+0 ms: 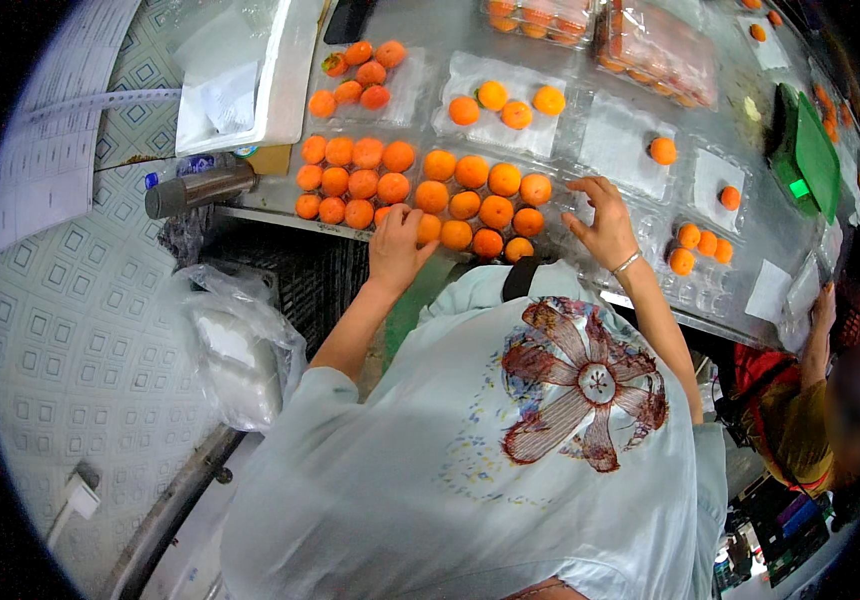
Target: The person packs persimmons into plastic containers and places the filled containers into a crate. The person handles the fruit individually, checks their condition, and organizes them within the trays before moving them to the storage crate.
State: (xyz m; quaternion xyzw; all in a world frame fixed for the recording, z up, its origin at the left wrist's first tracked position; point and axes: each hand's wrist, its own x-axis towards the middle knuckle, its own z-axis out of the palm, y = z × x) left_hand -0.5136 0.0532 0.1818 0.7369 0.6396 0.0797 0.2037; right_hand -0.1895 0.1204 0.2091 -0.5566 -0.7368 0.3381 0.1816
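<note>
Two clear plastic trays lie side by side before me, holding rows of orange fruits on the left and more orange fruits on the right. My left hand rests at the front edge where the trays meet, its fingers touching a fruit there; whether it grips one is hard to see. My right hand hovers just right of the right tray, fingers spread, holding nothing, with a bracelet on its wrist. Behind the trays, loose fruits lie on a white sheet.
A white foam box stands at the back left, near a dark bottle. Lidded packs of fruit are at the back. To the right are a green scale, a part-filled tray and a co-worker's hand.
</note>
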